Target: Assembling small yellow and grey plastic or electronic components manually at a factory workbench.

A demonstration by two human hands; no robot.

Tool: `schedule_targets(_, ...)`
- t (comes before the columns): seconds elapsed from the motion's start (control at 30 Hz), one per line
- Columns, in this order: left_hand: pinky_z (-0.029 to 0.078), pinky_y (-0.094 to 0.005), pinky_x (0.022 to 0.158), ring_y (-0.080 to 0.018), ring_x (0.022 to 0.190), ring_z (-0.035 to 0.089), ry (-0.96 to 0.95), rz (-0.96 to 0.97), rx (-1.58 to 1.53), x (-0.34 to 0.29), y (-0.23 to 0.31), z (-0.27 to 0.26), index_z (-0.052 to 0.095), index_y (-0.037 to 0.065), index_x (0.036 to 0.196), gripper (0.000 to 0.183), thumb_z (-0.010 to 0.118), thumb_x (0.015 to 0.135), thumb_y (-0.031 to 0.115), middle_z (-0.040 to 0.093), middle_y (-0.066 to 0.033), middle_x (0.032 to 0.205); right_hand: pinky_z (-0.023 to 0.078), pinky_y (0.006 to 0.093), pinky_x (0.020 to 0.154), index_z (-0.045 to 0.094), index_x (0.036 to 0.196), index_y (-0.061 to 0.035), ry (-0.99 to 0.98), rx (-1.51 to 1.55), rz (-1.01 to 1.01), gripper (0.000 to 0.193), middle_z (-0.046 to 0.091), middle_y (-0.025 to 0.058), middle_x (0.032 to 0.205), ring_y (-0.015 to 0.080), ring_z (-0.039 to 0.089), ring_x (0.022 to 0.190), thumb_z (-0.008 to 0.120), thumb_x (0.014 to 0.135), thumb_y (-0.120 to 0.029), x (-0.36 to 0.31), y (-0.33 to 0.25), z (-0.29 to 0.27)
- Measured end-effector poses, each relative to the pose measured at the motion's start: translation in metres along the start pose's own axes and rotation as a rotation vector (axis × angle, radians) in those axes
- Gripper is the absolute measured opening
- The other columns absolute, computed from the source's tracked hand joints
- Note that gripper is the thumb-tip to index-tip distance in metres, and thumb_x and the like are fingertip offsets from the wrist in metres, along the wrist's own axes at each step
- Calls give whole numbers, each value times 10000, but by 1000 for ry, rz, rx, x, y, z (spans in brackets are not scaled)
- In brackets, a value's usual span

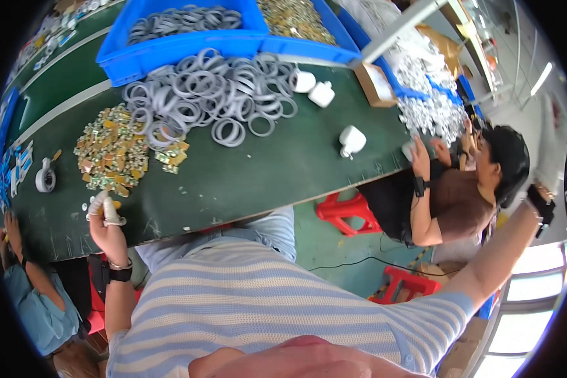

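"Striped top (pixel 246 296) closest to us. Where's the left hand (pixel 107 220)?"

"At the desk (pixel 264 173), by its near edge toward the left, just beside the pile of small circuit boards (pixel 112 151)."

"And its grip?"

"White-covered fingertips (pixel 111 213), with an orange piece (pixel 116 205) showing there. I can't tell whether they're clamped on it."

"Right hand (pixel 546 179)?"

"Stretched rightward, away from the desk, blurred; can't tell its grip either."

"Grey rings (pixel 217 94)?"

"Heaped toward the far edge, against the boards."
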State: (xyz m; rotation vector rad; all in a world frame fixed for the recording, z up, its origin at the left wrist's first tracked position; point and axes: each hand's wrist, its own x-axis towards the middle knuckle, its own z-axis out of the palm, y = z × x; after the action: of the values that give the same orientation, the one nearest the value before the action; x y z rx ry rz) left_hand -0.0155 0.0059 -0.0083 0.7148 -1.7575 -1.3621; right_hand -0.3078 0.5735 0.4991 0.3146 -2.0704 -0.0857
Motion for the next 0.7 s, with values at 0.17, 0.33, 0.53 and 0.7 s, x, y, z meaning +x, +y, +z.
schedule_targets(0.17,512,-224,776,-97,959,636,-16,81,81,-9,26,7,649,19,1285,255,616,1044,95,666,-58,1263,546,405,938,663,1299,-88,-369,-175,-502,382,678,174,1147,308,671,1093,691,924,-156,-184,26,130)
schedule_targets(0.33,518,-299,980,-154,1085,662,-278,107,-25,-41,75,71,614,16,1335,326,638,1011,35,649,-94,1298,501,427,1034,551,1417,-41,-638,590,332,663,577,230,1403,377,609,1246,800,877,-334,-326,-94,251)
schedule_targets(0.53,537,-300,962,-135,1084,647,-729,-215,-118,-58,105,127,516,77,1458,478,657,1003,43,637,-69,1318,501,447,1021,548,1403,3,-483,739,253,742,589,235,1329,368,616,1192,875,772,-210,-339,-203,248)
schedule_targets(0.7,496,-359,1045,-186,1284,556,-943,-433,-429,-58,110,159,89,173,1670,798,600,1058,202,419,-142,1554,463,467,1069,581,1363,-6,-516,969,-161,714,596,228,1344,400,538,1283,865,728,-171,-320,-309,163)
